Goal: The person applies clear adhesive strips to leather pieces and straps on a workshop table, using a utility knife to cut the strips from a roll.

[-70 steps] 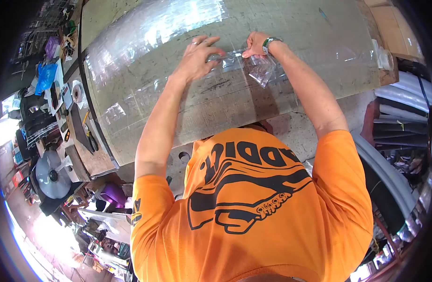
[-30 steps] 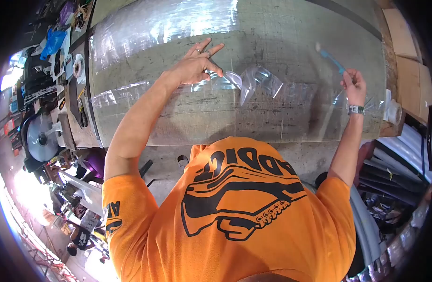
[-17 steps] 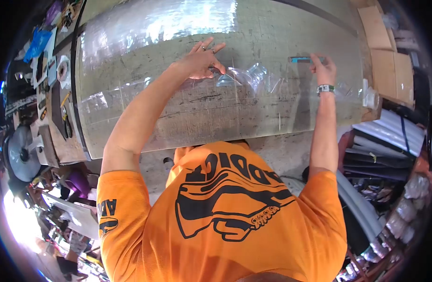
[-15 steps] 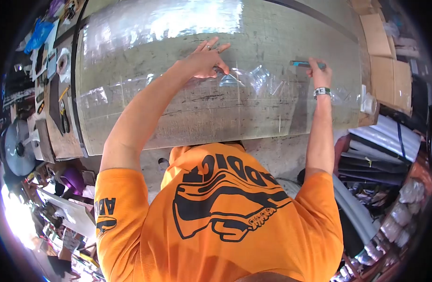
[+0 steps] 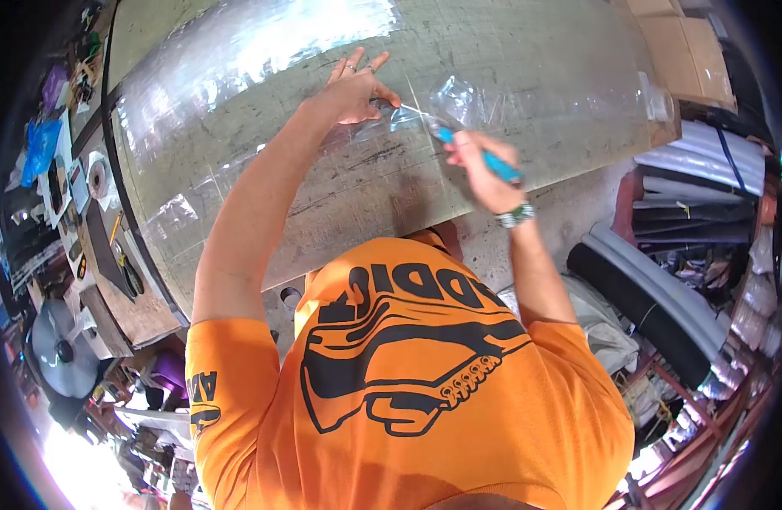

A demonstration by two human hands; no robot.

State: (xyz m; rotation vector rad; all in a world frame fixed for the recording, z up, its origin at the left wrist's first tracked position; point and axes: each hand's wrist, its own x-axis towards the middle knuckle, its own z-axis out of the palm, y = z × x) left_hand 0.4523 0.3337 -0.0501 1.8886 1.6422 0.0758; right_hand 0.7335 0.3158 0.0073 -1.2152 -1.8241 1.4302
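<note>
My left hand [image 5: 354, 95] rests over the table, its thumb and forefinger closed at the edge of a clear plastic film [image 5: 405, 119] while the other fingers point away. In my right hand [image 5: 486, 172] is a utility knife [image 5: 502, 167] with a teal handle. Its thin blade reaches left across the film, with the tip close to my left thumb. Just beyond the blade, a crumpled fold of the same film [image 5: 456, 95] catches the light. My right hand is slightly blurred.
A worn worktable [image 5: 357, 183] carries the transparent sheeting. At its left side lie pliers [image 5: 131, 276] and a tape roll [image 5: 99, 177]. Cardboard boxes [image 5: 693, 55] stand at the far right, above rolled sheet material [image 5: 654, 297]. A round grey disc [image 5: 64, 350] is at lower left.
My right hand has swung left and nearer with the utility knife, bringing its blade to the film by my left hand. My left hand stays at the film; the view has shifted slightly.
</note>
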